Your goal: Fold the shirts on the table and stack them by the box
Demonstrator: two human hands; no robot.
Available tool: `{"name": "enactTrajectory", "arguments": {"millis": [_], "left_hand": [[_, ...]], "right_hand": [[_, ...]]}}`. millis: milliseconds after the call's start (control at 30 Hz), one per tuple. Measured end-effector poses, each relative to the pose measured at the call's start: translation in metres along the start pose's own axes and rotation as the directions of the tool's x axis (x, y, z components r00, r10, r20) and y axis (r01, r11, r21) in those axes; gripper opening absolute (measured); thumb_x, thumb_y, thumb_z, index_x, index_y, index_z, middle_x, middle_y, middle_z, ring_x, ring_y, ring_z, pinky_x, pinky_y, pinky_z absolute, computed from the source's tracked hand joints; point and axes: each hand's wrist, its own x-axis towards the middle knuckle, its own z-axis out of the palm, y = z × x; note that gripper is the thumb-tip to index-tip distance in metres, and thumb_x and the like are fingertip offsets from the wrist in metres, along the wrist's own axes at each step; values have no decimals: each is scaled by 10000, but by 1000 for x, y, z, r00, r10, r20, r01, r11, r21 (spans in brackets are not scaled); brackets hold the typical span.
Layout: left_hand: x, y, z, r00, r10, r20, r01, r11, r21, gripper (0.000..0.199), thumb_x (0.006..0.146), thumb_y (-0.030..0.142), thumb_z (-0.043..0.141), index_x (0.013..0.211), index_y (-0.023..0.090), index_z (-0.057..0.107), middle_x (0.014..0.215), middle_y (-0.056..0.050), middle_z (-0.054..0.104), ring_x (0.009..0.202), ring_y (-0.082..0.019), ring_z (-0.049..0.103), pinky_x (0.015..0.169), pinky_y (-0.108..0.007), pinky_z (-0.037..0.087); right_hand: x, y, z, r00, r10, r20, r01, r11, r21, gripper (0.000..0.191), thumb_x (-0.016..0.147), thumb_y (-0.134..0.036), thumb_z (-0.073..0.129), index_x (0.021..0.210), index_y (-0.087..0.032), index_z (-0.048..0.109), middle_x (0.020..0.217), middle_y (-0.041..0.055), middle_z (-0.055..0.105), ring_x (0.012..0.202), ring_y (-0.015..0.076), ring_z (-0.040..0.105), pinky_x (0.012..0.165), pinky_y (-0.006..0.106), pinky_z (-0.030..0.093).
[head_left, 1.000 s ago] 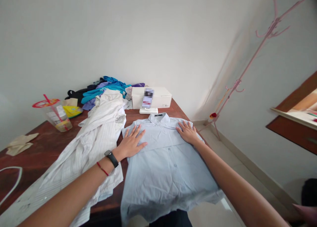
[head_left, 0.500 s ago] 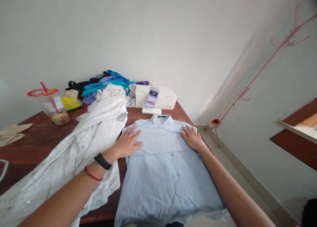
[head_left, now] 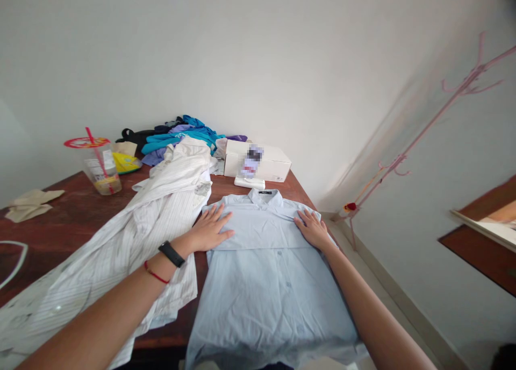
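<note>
A light blue button shirt (head_left: pixel 266 289) lies on the dark wooden table (head_left: pixel 161 340), collar at the far side and hem at the near edge. Flat on its upper left part, with fingers spread, rests my left hand (head_left: pixel 212 229). My right hand (head_left: pixel 312 228) lies spread on the shirt's upper right part, by the shoulder. Both palms face down and neither hand grips anything. Left of the blue shirt, a striped white shirt (head_left: pixel 149 225) stretches along the table, partly under my left forearm.
Behind the collar stand a phone (head_left: pixel 252 161) on a white stand and a white box (head_left: pixel 274 163). Piled clothes (head_left: pixel 181 136), a plastic cup (head_left: pixel 100 168), a yellow packet (head_left: pixel 126 163) and napkins (head_left: pixel 32 204) are at the left. A pink rack (head_left: pixel 427 117) leans in view at right.
The view has shifted slightly, so the cup and table items sit a little further right. Both hands stay spread on the blue shirt in nearly the same places.
</note>
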Motion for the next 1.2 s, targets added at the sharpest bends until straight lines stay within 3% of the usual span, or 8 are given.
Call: {"name": "enactTrajectory", "arguments": {"millis": [1200], "left_hand": [[-1, -2, -1, 1000, 1, 5, -1, 1000, -22, 795, 977, 683, 360, 1615, 217, 272, 1690, -120, 11, 1559, -333, -31, 1242, -542, 90]], "right_hand": [[1, 0, 0, 1000, -2, 22, 3, 999, -37, 679, 1019, -640, 201, 1584, -292, 345, 1699, 30, 174, 1569, 302, 110, 1230, 596, 127]]}}
